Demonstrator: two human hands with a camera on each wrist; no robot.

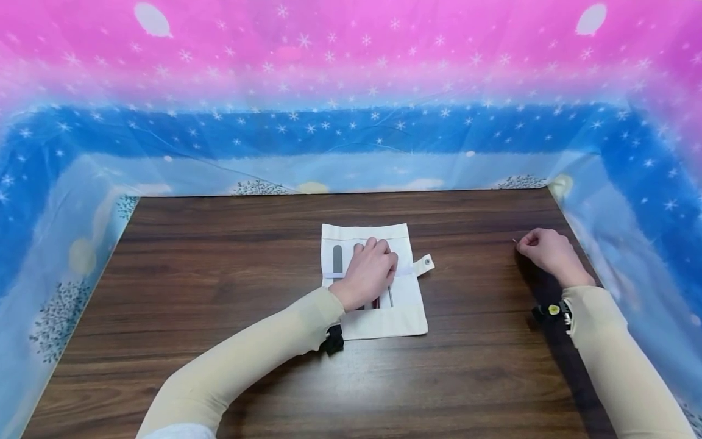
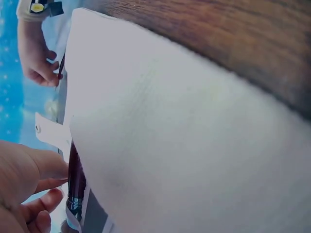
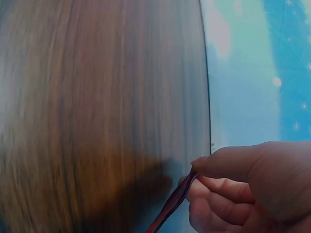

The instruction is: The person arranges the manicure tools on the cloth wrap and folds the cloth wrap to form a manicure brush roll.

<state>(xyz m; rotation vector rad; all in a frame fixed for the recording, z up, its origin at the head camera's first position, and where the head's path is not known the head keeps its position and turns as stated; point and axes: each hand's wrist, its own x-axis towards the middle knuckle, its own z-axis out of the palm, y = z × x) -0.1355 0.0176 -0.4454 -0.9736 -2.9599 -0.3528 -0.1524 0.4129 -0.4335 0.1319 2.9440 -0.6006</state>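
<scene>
In the head view a white fabric tool pouch (image 1: 408, 317) lies unfolded on the wooden table, a thin metal tool (image 1: 391, 297) and a flat grey tool (image 1: 337, 259) in it. My left hand (image 1: 366, 273) is over its middle, fingers bent. A dark-red handle (image 2: 76, 170) with a metal collar shows by the left thumb in the left wrist view; I cannot tell whether the fingers grip it. Far to the right, my right hand (image 1: 551, 253) pinches a slim dark-red stick-like tool (image 3: 176, 198) between thumb and fingers, above the table near its right edge.
A strap with a snap button (image 1: 427, 262) sticks out from the pouch's right side. The brown table (image 1: 219, 262) is bordered at the back and sides by a pink and blue snowflake cloth (image 1: 351, 134).
</scene>
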